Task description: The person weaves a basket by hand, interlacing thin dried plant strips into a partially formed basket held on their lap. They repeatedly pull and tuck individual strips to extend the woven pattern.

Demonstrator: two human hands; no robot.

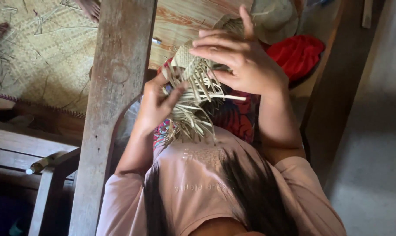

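— Woven straw matting (45, 57) covers the floor at upper left, with loose strips scattered on it. What stands nearer the camera?

— A weathered wooden post (115, 87) runs from top to bottom left of centre, and dark wooden slats (14, 148) lie at lower left. A bare grey floor (372, 153) fills the right side.

— Where is the person?

— Seen from above, wearing a pale pink shirt (198, 183), with dark hair falling over the chest. Both hands are raised in front of the body.

— What do the hands hold?

— A partly woven piece of pale straw (193, 83), held between them in the middle of the view, above a lap covered in patterned red cloth. Its upper part is tightly plaited; many loose strips hang down and stick out sideways from it.

— How do the fingers sit?

— The left hand (156, 102) grips the piece from the lower left, fingers curled closed around the hanging strips. The right hand (241, 61) lies over the top right, fingers spread and bent onto the plaited part, pressing it.

— Anything behind the hands?

— A red cloth bundle (298, 52) just right of the right hand, and a pale straw hat (274, 17) above it. A bare foot (91, 8) shows at the top edge on the matting.
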